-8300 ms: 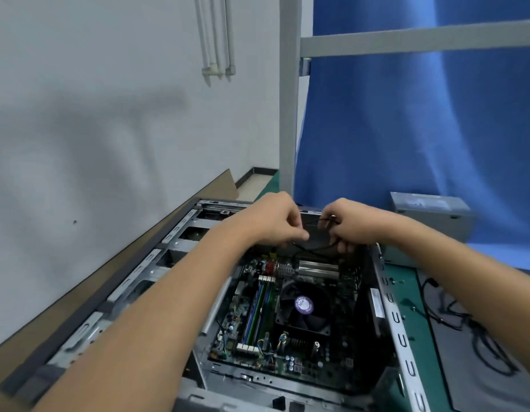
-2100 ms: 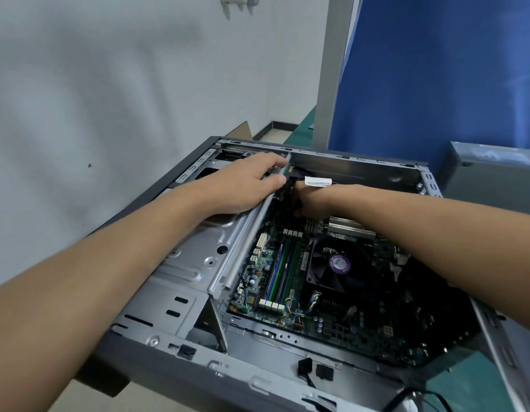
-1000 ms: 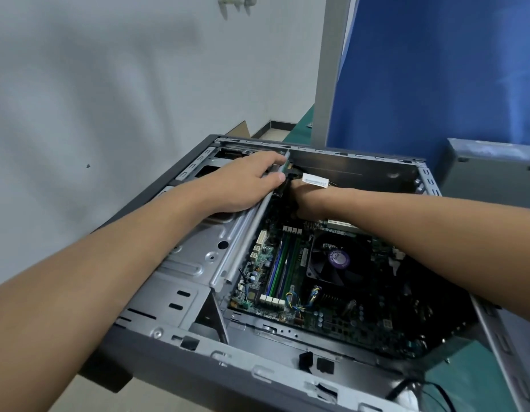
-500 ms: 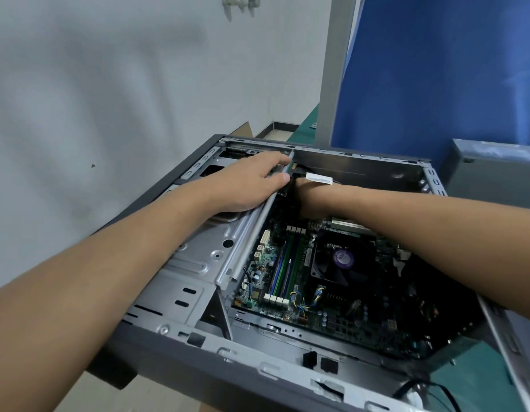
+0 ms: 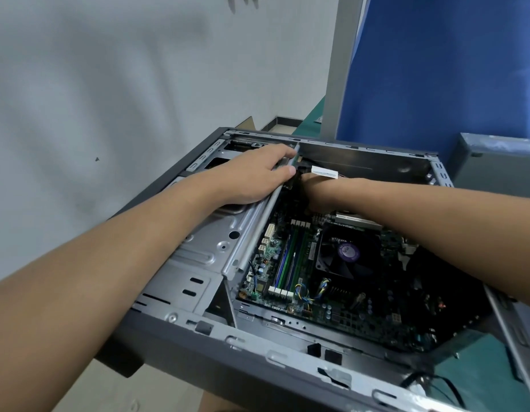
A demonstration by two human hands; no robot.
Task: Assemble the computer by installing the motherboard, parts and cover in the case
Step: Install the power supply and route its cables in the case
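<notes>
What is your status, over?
Left hand flat on drive cage. Right hand deep in case, fingers hidden. Motherboard inside, case open. Tagged cable at right hand.

One view only: head cam, wide-angle, close above the open case point(image 5: 258, 367), facing forward and down into it, frame tilted.

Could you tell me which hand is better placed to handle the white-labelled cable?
Probably the right hand: it reaches inside beside the white-labelled cable; the left hand rests on the drive cage.

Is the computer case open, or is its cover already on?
Open: the case is uncovered on top; the motherboard and its fan show inside.
</notes>
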